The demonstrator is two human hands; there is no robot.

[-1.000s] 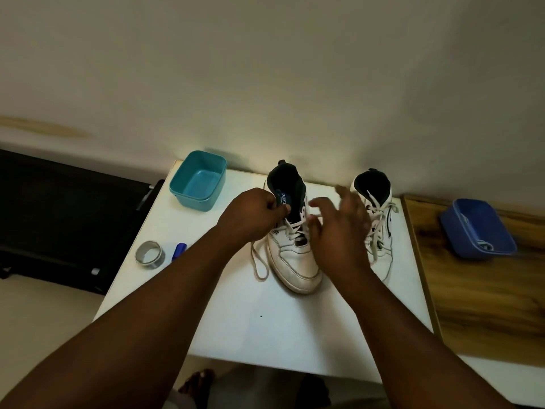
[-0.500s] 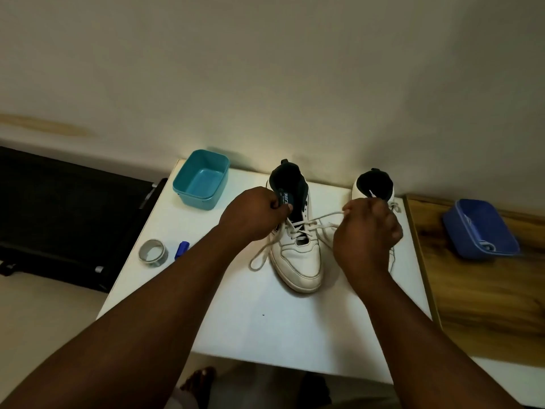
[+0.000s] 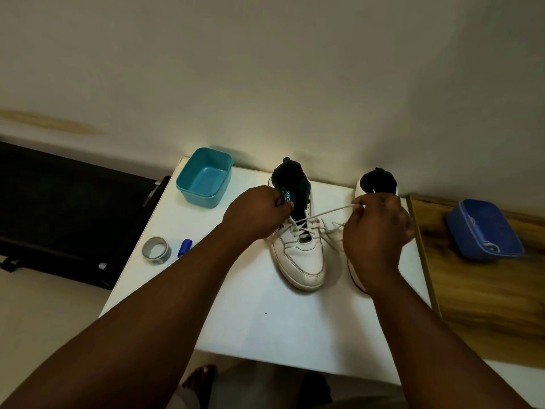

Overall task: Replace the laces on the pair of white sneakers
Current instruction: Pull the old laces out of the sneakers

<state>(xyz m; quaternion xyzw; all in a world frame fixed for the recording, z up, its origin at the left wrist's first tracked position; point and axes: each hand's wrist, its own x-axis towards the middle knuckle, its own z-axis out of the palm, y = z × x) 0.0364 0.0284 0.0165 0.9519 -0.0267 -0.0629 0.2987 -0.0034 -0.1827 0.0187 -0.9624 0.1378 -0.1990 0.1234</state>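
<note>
**Lace being drawn out of the left-hand sneaker**

Two white sneakers are standing side by side near the far edge of a white table (image 3: 259, 320), toes pointing toward the near edge. The left hand (image 3: 253, 215) is gripping the dark tongue (image 3: 295, 199) of the nearer-centre sneaker (image 3: 300, 255), thumb and fingers curled around it. The right hand (image 3: 380, 228) is pinching a strand of the white lace (image 3: 327, 215) between thumb and fingertips, holding it taut in a line running from the sneaker's upper eyelets toward the far right corner of the table. More of the lace is crossing the eyelets in loose rows below the tongue. The second sneaker (image 3: 376, 184) is sitting by the table's right edge, mostly hidden behind the right hand, with only its dark collar and a sliver of sole showing.

A teal tub (image 3: 205, 177) is resting at the far left corner. A roll of tape (image 3: 155, 250) and a small blue object (image 3: 185, 247) are lying just beside each other near the left edge. On the wooden surface (image 3: 483, 305) adjoining the right edge, a blue container (image 3: 483, 228) is sitting well apart from the shoes.
</note>
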